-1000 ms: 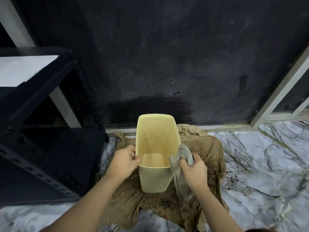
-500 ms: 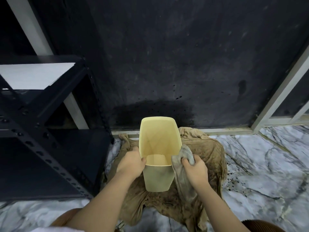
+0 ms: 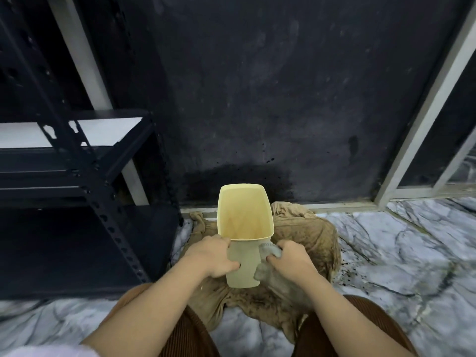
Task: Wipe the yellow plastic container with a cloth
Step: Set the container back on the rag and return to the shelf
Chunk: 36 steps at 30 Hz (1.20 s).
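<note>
The yellow plastic container stands upright on a brown cloth, its open mouth facing up toward me. My left hand grips its near left side below the rim, thumb on the front wall. My right hand holds a grey wiping cloth pressed against the container's near right outer wall, below the rim. The rest of the grey cloth hangs down under my right hand.
A soiled brown cloth is spread on the marble floor under the container. A black metal shelf rack stands close on the left. A dark wall rises right behind, with a light metal frame at right. My knees sit at the bottom edge.
My right hand slid the grey cloth down from the container's rim onto its outer right wall. My left hand shifted lower on the left side. The view tilted and my knees came into sight.
</note>
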Tool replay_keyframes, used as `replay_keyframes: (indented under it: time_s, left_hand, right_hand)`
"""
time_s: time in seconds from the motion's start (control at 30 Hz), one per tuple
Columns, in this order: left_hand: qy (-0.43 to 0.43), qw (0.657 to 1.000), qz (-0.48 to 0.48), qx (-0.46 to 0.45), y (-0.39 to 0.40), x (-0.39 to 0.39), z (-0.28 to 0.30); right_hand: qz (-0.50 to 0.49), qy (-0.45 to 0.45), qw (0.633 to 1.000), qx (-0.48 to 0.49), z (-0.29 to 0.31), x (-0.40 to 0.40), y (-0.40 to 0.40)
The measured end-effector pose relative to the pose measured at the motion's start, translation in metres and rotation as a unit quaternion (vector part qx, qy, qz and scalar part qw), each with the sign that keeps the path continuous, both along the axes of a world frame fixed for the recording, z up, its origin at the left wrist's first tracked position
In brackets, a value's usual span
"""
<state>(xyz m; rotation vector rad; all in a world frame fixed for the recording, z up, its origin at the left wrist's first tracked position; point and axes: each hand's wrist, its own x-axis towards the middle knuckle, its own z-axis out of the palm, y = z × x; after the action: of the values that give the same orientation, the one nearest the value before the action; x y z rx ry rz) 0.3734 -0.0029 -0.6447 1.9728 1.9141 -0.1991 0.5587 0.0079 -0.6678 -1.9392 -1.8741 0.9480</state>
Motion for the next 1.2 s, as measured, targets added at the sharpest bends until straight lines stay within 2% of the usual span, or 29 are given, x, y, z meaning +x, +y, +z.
replay_keyframes:
  time_s: [0.2, 0.37, 0.63, 0.8, 1.0, 1.2]
  left_hand:
    - [0.012, 1.0, -0.019, 0.0, -0.01, -0.01, -0.003]
    - [-0.042, 0.999, 0.0, -0.021, 0.0, -0.023, -0.015]
    - [0.018, 0.996, -0.035, -0.084, 0.019, -0.036, -0.046]
    - [-0.03, 0.993, -0.008, -0.112, 0.037, -0.042, -0.041]
    - [-0.015, 0.981, 0.003, -0.195, 0.041, -0.044, -0.01]
    - [-0.075, 0.973, 0.022, -0.218, 0.045, -0.027, 0.075]
  right_hand:
    - [0.054, -0.075, 0.995, -0.026, -0.007, 0.002, -0.005]
    - [0.091, -0.111, 0.988, -0.052, -0.018, -0.002, 0.005]
    - [0.121, -0.152, 0.975, -0.11, -0.035, 0.01, 0.028]
    - [0.142, -0.191, 0.958, -0.158, -0.034, -0.002, 0.028]
    - [0.165, -0.211, 0.949, -0.167, -0.005, -0.013, 0.026]
    - [0.158, -0.189, 0.953, -0.174, 0.081, -0.008, 0.033]
